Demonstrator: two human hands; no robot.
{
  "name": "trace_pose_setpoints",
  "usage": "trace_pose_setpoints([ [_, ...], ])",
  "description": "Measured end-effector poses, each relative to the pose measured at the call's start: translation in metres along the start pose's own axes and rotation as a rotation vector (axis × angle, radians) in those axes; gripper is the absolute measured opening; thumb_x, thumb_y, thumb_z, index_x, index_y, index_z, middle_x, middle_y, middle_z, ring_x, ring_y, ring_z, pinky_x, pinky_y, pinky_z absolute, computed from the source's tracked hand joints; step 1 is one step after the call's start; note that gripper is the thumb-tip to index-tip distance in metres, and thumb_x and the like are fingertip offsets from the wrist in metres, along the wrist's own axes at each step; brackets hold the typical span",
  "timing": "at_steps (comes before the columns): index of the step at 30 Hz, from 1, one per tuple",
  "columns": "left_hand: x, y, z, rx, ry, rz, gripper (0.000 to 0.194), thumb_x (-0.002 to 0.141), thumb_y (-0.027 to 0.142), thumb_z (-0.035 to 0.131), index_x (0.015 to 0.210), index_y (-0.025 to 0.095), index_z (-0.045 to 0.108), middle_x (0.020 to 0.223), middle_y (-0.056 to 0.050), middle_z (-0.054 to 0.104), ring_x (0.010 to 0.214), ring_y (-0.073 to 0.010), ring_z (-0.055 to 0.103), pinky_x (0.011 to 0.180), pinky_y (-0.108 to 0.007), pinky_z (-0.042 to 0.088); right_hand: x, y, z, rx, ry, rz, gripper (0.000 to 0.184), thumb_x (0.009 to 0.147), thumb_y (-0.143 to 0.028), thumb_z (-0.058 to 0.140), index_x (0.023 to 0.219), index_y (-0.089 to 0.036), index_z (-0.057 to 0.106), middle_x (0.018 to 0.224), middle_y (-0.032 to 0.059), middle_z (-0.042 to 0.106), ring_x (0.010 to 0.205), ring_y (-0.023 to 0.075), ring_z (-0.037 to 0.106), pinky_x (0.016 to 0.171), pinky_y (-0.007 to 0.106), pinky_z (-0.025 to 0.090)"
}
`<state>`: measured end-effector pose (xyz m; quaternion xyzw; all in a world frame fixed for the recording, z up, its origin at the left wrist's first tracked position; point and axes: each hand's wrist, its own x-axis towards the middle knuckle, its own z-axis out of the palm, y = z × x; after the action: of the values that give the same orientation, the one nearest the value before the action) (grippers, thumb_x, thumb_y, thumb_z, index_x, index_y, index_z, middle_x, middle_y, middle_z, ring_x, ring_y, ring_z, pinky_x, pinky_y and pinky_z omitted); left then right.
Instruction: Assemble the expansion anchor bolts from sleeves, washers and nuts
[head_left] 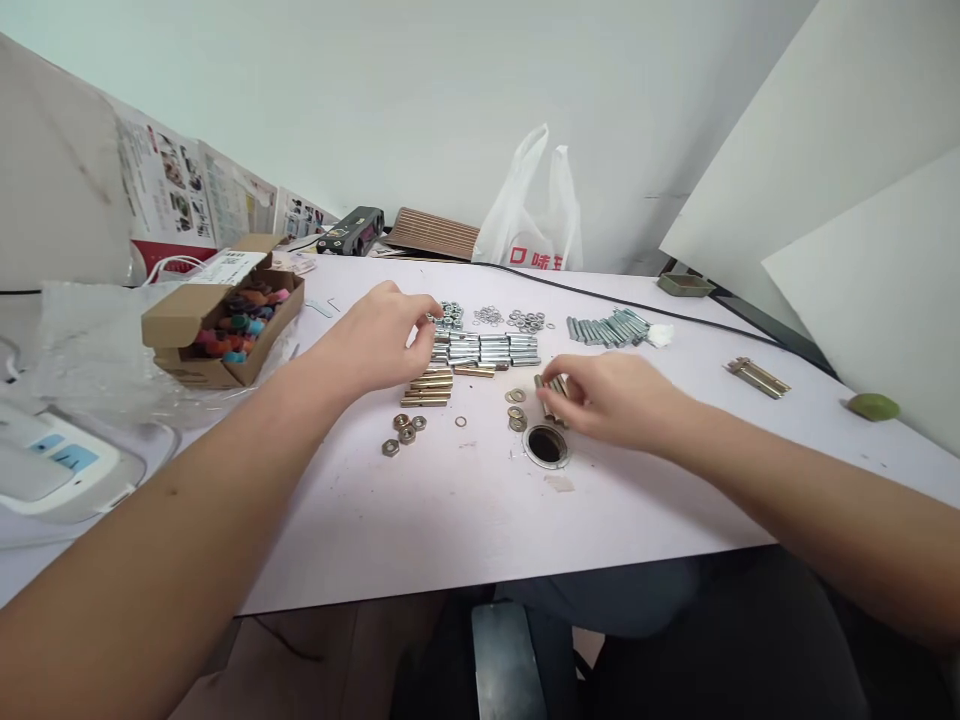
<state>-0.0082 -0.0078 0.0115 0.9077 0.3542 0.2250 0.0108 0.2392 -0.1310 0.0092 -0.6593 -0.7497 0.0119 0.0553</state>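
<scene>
My left hand (379, 335) reaches over the parts, thumb and index finger curved and apart. Its index fingertip is at the edge of a pile of silver nuts (451, 316). Below it lie rows of silver metal tubes (491, 349) and a stack of brass-coloured tubes (427, 388). My right hand (604, 395) has its thumb and fingers closed around several short brass-coloured tubes (553, 400), partly hidden by the fingers. Brass-coloured washers (516, 415) lie just left of that hand. Larger nuts (406, 434) and a single ring (460, 422) rest nearer the front.
A round hole (547, 447) opens in the white table. Small washers (527, 321) and loose silver bolts (611, 328) lie farther back. At left stands an open cardboard box (225, 330) of colourful pieces. A white plastic bag (529, 215) stands behind; a black cable (637, 300) crosses the table.
</scene>
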Motion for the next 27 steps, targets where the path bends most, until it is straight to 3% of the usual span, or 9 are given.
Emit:
trace_pose_setpoints([
  [3, 0.0, -0.002, 0.001, 0.015, -0.001, 0.008, 0.041, 0.082, 0.026, 0.043, 0.115, 0.016, 0.066, 0.09, -0.009, 0.07, 0.099, -0.028, 0.054, 0.083, -0.04, 0.046, 0.02, -0.044, 0.009, 0.107, -0.063, -0.187, 0.031, 0.089, -0.042, 0.048, 0.109, -0.021, 0.06, 0.071, 0.0034, 0.067, 0.057, 0.0152, 0.053, 0.051, 0.027, 0.028],
  [6, -0.001, -0.007, 0.002, 0.028, 0.014, -0.007, 0.04, 0.082, 0.027, 0.044, 0.113, 0.015, 0.066, 0.091, -0.008, 0.071, 0.1, -0.0284, 0.053, 0.082, -0.04, 0.046, 0.041, -0.065, 0.02, 0.137, -0.092, -0.326, 0.031, 0.087, -0.041, 0.051, 0.109, -0.021, 0.058, 0.076, 0.0043, 0.068, 0.058, 0.0152, 0.053, 0.05, 0.026, 0.026],
  [10, -0.001, -0.009, 0.002, 0.021, -0.007, -0.031, 0.038, 0.081, 0.03, 0.048, 0.11, 0.015, 0.066, 0.094, -0.008, 0.071, 0.103, -0.0285, 0.051, 0.081, -0.039, 0.046, 0.061, -0.069, 0.031, 0.111, -0.076, -0.367, 0.023, 0.086, -0.038, 0.052, 0.098, -0.021, 0.062, 0.072, 0.0034, 0.066, 0.056, 0.0145, 0.051, 0.05, 0.026, 0.025],
  [15, 0.0, -0.008, 0.003, 0.033, -0.026, -0.033, 0.037, 0.08, 0.028, 0.048, 0.11, 0.016, 0.066, 0.093, -0.007, 0.071, 0.102, -0.0273, 0.051, 0.084, -0.038, 0.046, 0.058, -0.063, 0.026, 0.232, -0.06, -0.301, 0.019, 0.086, -0.036, 0.052, 0.094, -0.023, 0.064, 0.065, 0.0004, 0.063, 0.054, 0.0131, 0.048, 0.052, 0.027, 0.026],
  [19, 0.002, -0.013, 0.006, 0.054, -0.012, -0.055, 0.038, 0.082, 0.023, 0.044, 0.11, 0.015, 0.067, 0.09, -0.008, 0.07, 0.1, -0.0266, 0.052, 0.083, -0.038, 0.045, 0.065, -0.044, 0.009, 0.184, 0.1, -0.196, 0.024, 0.087, -0.039, 0.05, 0.093, -0.023, 0.066, 0.063, 0.0018, 0.062, 0.056, 0.0149, 0.05, 0.053, 0.028, 0.026],
  [22, 0.003, -0.016, 0.006, 0.048, 0.0, -0.042, 0.036, 0.082, 0.022, 0.044, 0.107, 0.015, 0.069, 0.09, -0.007, 0.071, 0.098, -0.0255, 0.054, 0.082, -0.037, 0.046, 0.084, -0.009, -0.004, -0.014, 0.167, -0.08, 0.031, 0.084, -0.045, 0.052, 0.092, -0.021, 0.068, 0.072, 0.0064, 0.065, 0.064, 0.0186, 0.052, 0.053, 0.03, 0.026],
  [27, 0.003, -0.014, 0.007, 0.029, 0.021, -0.047, 0.033, 0.081, 0.026, 0.046, 0.101, 0.018, 0.071, 0.088, -0.006, 0.072, 0.095, -0.026, 0.056, 0.076, -0.035, 0.047, 0.096, 0.046, -0.02, -0.094, -0.147, 0.042, 0.035, 0.077, -0.053, 0.056, 0.079, -0.02, 0.068, 0.074, 0.007, 0.064, 0.063, 0.0178, 0.053, 0.052, 0.03, 0.031],
])
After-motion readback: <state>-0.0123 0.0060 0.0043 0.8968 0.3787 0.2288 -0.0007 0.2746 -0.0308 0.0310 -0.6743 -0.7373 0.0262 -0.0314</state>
